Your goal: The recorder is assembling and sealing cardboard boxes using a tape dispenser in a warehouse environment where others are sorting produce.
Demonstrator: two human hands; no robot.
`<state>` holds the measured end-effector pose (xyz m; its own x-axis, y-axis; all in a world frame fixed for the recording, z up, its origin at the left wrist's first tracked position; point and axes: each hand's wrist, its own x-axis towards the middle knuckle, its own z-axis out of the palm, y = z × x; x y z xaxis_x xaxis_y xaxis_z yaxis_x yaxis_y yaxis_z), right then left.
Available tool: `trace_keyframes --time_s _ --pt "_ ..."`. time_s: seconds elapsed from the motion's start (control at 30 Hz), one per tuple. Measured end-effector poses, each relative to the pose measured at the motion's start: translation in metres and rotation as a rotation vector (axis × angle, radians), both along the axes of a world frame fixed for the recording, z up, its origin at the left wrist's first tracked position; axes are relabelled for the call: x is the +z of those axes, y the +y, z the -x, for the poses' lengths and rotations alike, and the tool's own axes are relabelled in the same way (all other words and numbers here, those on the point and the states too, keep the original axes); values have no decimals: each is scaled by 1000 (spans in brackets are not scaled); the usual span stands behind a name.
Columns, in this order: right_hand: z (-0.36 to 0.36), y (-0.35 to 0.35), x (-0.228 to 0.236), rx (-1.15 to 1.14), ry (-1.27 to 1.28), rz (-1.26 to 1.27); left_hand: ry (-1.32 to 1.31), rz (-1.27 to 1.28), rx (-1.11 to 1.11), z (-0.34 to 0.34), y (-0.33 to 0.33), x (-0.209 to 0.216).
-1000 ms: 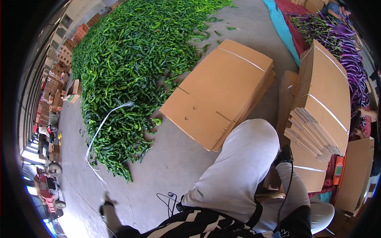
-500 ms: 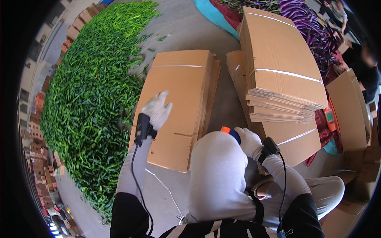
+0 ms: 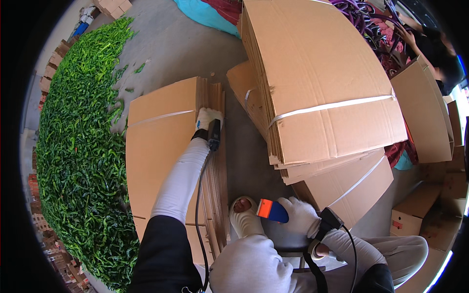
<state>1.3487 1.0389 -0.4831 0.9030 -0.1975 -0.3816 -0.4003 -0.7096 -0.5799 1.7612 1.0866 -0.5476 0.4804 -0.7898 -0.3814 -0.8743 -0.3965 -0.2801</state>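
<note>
A bundle of flattened cardboard boxes [image 3: 161,161] lies in front of me at left, bound by a thin white strap [image 3: 159,118]. My left hand [image 3: 209,118], in a white glove, is closed at the bundle's right edge, where the strap runs into it; the fingertips are partly hidden. Low at right of centre, my gloved right hand [image 3: 299,217] grips a small hand tool [image 3: 272,210] with a dark blue body and a broad orange end. That tool points left and is held clear of the cardboard. A black device with a cable sits on each wrist.
Green peppers [image 3: 83,161] form a large heap at left. A taller strapped stack of flat boxes [image 3: 332,83] stands at right, over another bundle [image 3: 351,183]. Purple eggplants [image 3: 361,24] lie behind it, near a co-worker [image 3: 435,53]. Open cartons [image 3: 415,210] stand at far right.
My left hand has gone from above the bundle's top to its right edge and closed there. The tool in my right hand has come out from behind my knee. The view has shifted.
</note>
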Motion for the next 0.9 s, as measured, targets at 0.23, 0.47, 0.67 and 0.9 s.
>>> trace_keyframes --time_s 0.23,0.47,0.67,0.9 --pt "-30 8 -20 -42 -117 100 -34 -52 -96 101 81 -5" --pt "-68 39 -40 36 -227 145 294 -214 -154 163 162 48" --pt "-93 75 -57 23 -218 180 275 -9 -206 158 174 44" --pt "-96 94 -70 0 -220 249 298 23 -172 162 169 32"
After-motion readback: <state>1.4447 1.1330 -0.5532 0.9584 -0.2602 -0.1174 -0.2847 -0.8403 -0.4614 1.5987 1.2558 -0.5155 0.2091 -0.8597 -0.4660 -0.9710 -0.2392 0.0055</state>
